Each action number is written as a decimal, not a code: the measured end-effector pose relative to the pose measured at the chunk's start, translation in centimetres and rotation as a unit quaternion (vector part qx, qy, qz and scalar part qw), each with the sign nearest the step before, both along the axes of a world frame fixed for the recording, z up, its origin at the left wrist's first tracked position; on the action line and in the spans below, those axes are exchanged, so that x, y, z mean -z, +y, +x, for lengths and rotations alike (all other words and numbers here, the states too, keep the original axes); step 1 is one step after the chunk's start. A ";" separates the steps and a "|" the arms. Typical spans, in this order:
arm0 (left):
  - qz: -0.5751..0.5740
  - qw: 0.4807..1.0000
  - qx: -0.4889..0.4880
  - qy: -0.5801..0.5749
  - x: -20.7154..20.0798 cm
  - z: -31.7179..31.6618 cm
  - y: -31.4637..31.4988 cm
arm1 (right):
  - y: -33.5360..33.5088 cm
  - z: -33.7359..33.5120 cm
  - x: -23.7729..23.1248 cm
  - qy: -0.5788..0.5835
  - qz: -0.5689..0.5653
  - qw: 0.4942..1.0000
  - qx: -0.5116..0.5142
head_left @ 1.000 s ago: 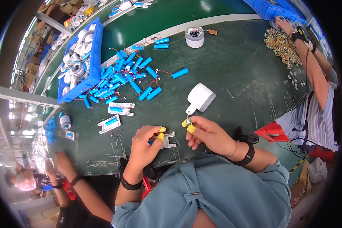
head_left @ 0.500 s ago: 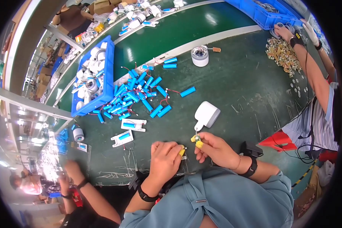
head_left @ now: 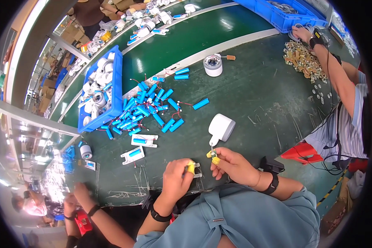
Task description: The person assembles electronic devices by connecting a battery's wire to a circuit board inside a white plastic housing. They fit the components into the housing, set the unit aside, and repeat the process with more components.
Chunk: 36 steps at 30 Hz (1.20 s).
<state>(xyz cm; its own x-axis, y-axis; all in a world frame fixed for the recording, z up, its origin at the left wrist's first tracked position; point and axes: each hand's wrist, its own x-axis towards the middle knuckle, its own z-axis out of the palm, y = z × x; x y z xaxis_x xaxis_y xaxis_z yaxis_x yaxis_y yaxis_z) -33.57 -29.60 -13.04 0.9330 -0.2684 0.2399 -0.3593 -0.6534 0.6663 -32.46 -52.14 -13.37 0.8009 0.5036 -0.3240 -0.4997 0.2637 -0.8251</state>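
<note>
My right hand [head_left: 237,166] has yellow-covered fingertips closed on a small circuit board [head_left: 213,154]. Wires join the board to a white round-headed housing with a grey rim [head_left: 222,127], lying on the bench just beyond. To the left, my left hand [head_left: 177,177] is pinched, thumb against forefinger, also with yellow tips; what sits between them is too small to make out. Right beside those fingertips, a forked white plate [head_left: 198,175] shows partly, the rest hidden by the hand. Farther left lie two white plates, each bearing a blue cylindrical battery [head_left: 134,153].
A heap of blue batteries with red wires [head_left: 142,107] spreads left of centre, next to a blue crate [head_left: 117,89] of white housings. An open round unit [head_left: 213,66] stands farther back. Co-workers sit at both sides; one reaches past a pile of small boards [head_left: 304,62].
My left hand has drawn its fingers together and turned, uncovering more of the forked white plate. The right hand keeps hold of the circuit board. The whole view has shifted slightly.
</note>
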 end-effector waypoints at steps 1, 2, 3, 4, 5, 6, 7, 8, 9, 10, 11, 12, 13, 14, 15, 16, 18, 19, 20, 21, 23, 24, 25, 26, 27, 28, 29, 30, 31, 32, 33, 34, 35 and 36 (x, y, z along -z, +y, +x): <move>-0.001 1.000 0.001 0.003 -0.1 0.0 0.0 | -0.1 0.0 0.0 0.003 -0.001 1.000 0.001; -0.029 0.999 -0.023 0.027 -0.3 0.0 -0.1 | -0.2 0.0 -0.1 0.000 -0.008 1.000 -0.003; -0.057 0.996 -0.048 0.051 -0.4 0.1 -0.1 | -0.2 0.0 -0.1 -0.004 -0.014 1.000 -0.008; -0.048 0.998 -0.029 0.018 -0.3 0.4 -0.1 | -0.2 0.0 -0.2 -0.002 -0.015 1.000 -0.007; -0.048 0.998 -0.028 0.020 -0.1 0.5 -0.1 | -0.2 0.0 -0.2 -0.002 -0.016 1.000 -0.007; -0.024 1.000 -0.008 -0.014 -0.1 0.6 -0.1 | -0.2 0.0 -0.2 -0.002 -0.017 1.000 -0.007; 0.001 0.999 0.011 -0.048 -0.1 0.8 -0.2 | -0.2 0.1 -0.3 -0.001 -0.018 1.000 -0.007; 0.045 0.994 0.031 -0.098 -0.6 1.0 -0.5 | -0.2 0.1 -0.3 -0.002 -0.022 1.000 -0.009; 0.044 0.994 0.032 -0.097 -0.8 1.2 -0.7 | -0.2 0.1 -0.4 -0.004 -0.025 1.000 -0.012; 0.066 0.989 0.042 -0.128 -1.0 1.2 -0.9 | -0.2 0.1 -0.3 -0.004 -0.026 1.000 -0.012; 0.087 0.982 0.052 -0.158 -1.1 1.2 -1.1 | -0.2 0.0 -0.3 -0.004 -0.019 1.000 -0.011; 0.086 0.982 0.052 -0.158 -1.2 1.2 -1.3 | -0.2 0.0 -0.2 -0.005 -0.013 1.000 -0.010; 0.110 0.978 0.060 -0.169 -1.2 1.2 -1.3 | -0.2 0.0 -0.1 -0.005 -0.013 1.000 -0.010; 0.133 0.972 0.067 -0.181 -1.2 1.2 -1.4 | -0.1 -0.1 -0.1 -0.009 -0.021 1.000 -0.009; 0.133 0.972 0.066 -0.181 -1.2 1.2 -1.6 | -0.1 -0.1 0.0 -0.013 -0.029 0.999 -0.009; 0.131 0.971 0.077 -0.184 -1.3 1.2 -1.6 | -0.1 -0.2 0.0 -0.014 -0.029 0.999 -0.009; 0.130 0.970 0.086 -0.186 -1.4 1.2 -1.6 | -0.1 -0.2 -0.1 -0.023 -0.032 0.999 -0.017; 0.137 0.969 0.096 -0.183 -1.4 1.2 -1.6 | -0.1 -0.2 -0.1 -0.022 -0.032 0.999 -0.016; 0.143 0.968 0.107 -0.179 -1.5 1.3 -1.7 | -0.1 -0.1 -0.1 -0.025 -0.040 0.999 -0.017; 0.143 0.968 0.107 -0.178 -1.5 1.4 -1.7 | -0.1 -0.1 -0.1 -0.029 -0.047 0.998 -0.019; 0.123 0.970 0.101 -0.182 -1.5 1.5 -2.0 | 0.1 -0.2 0.2 -0.027 -0.043 0.999 -0.005; 0.123 0.971 0.103 -0.180 -1.5 1.6 -2.0 | 0.2 -0.2 0.3 -0.028 -0.039 0.999 0.008; 0.114 0.973 0.098 -0.177 -1.6 1.7 -2.0 | 0.1 -0.2 0.3 -0.027 -0.039 0.999 0.008; 0.106 0.975 0.094 -0.174 -1.7 1.8 -2.0 | 0.0 -0.2 0.3 -0.034 -0.041 0.999 -0.002; 0.107 0.975 0.094 -0.173 -1.7 1.7 -2.1 | -0.1 -0.2 0.3 -0.041 -0.042 0.998 -0.012; 0.076 0.983 0.097 -0.138 -1.7 1.7 -2.1 | 0.0 -0.1 0.2 -0.044 -0.039 0.998 -0.013; 0.045 0.989 0.098 -0.103 -1.8 1.7 -2.1 | 0.0 -0.1 0.1 -0.042 -0.037 0.998 -0.019; 0.029 0.991 0.107 -0.079 -1.5 1.8 -2.0 | 0.0 -0.1 0.1 -0.042 -0.034 0.998 -0.026; 0.033 0.990 0.105 -0.082 -1.5 1.8 -2.1 | -0.1 -0.1 0.1 -0.045 -0.031 0.998 -0.027; 0.019 0.991 0.119 -0.060 -1.5 1.9 -2.1 | -0.2 -0.3 0.1 -0.057 -0.046 0.997 -0.022; 0.005 0.991 0.131 -0.038 -1.5 1.9 -2.1 | -0.2 -0.3 0.0 -0.068 -0.060 0.996 -0.016; -0.004 0.990 0.134 -0.044 -1.3 1.8 -2.3 | -0.1 -0.4 -0.3 -0.048 -0.064 0.997 -0.011; -0.002 0.990 0.132 -0.046 -1.3 1.7 -2.4 | -0.1 -0.3 -0.4 -0.049 -0.062 0.997 -0.013; -0.006 0.990 0.132 -0.056 -1.4 1.6 -2.5 | -0.2 -0.2 -0.4 -0.035 -0.076 0.996 -0.023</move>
<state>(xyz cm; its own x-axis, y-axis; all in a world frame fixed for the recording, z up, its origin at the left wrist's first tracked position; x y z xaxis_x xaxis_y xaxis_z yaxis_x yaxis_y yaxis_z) -31.97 -32.13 -11.65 0.7982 -0.4949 0.3434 -0.5884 -0.5189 0.6201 -32.64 -52.34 -12.97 0.8013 0.4899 -0.3434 -0.4476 0.1100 -0.8874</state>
